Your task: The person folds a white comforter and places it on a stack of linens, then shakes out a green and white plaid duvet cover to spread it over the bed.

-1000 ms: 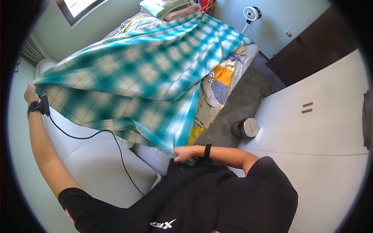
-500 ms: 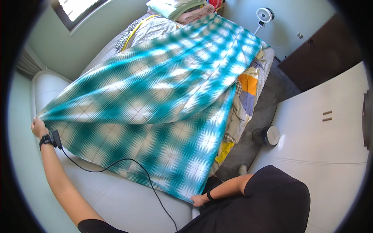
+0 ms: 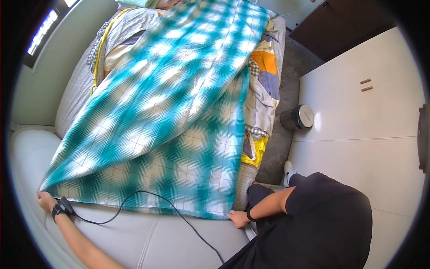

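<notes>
A large teal and white plaid sheet (image 3: 179, 107) is spread over the bed, with one layer folded diagonally over another. At its near left corner my left hand (image 3: 46, 201) is closed on the fabric, low beside the padded bed end. My right hand (image 3: 238, 218) pinches the near right corner at the bed end's edge. Between both hands the near hem runs almost straight along the padding. A black cable (image 3: 152, 193) trails from a small black device (image 3: 66, 206) at my left wrist, passing over the sheet's near edge.
The white padded bed end (image 3: 179, 237) lies right in front of me. Under the sheet, patterned bedding (image 3: 264, 96) sticks out on the right and a yellow-edged quilt (image 3: 121, 33) on the left. A dark bin (image 3: 298, 117) stands by the white cabinet (image 3: 358, 116).
My left hand has come down with its sheet corner, so the raised cloth now lies lower and flatter. The right hand keeps its corner. My view has shifted to the right and downward.
</notes>
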{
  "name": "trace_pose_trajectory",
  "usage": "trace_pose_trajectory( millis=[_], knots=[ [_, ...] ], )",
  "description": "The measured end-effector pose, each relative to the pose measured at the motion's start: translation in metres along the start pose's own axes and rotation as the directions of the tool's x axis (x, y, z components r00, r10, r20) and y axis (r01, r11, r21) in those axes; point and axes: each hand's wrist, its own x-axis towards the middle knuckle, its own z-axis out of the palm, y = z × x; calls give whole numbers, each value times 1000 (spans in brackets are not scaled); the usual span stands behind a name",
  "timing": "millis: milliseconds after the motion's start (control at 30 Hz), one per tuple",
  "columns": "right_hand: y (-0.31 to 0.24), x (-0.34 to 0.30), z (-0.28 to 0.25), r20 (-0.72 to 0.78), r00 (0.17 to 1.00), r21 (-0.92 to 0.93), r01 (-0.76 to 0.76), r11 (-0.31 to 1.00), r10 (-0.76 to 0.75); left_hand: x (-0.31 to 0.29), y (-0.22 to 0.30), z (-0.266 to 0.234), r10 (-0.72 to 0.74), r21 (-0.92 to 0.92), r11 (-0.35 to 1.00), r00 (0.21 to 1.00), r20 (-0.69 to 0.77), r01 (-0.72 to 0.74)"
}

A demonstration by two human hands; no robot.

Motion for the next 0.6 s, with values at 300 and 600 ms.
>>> trace_pose_trajectory(
  millis=[300, 600],
  knots=[
    [101, 22, -126, -166, 983, 197, -50, 979, 84, 59, -40, 37, 46, -588, 805, 979, 198, 81],
    [206, -253, -267, -622, 513, 548, -255, 797, 591, -97, -5, 100, 280, 389, 804, 863, 421, -451]
  ],
)
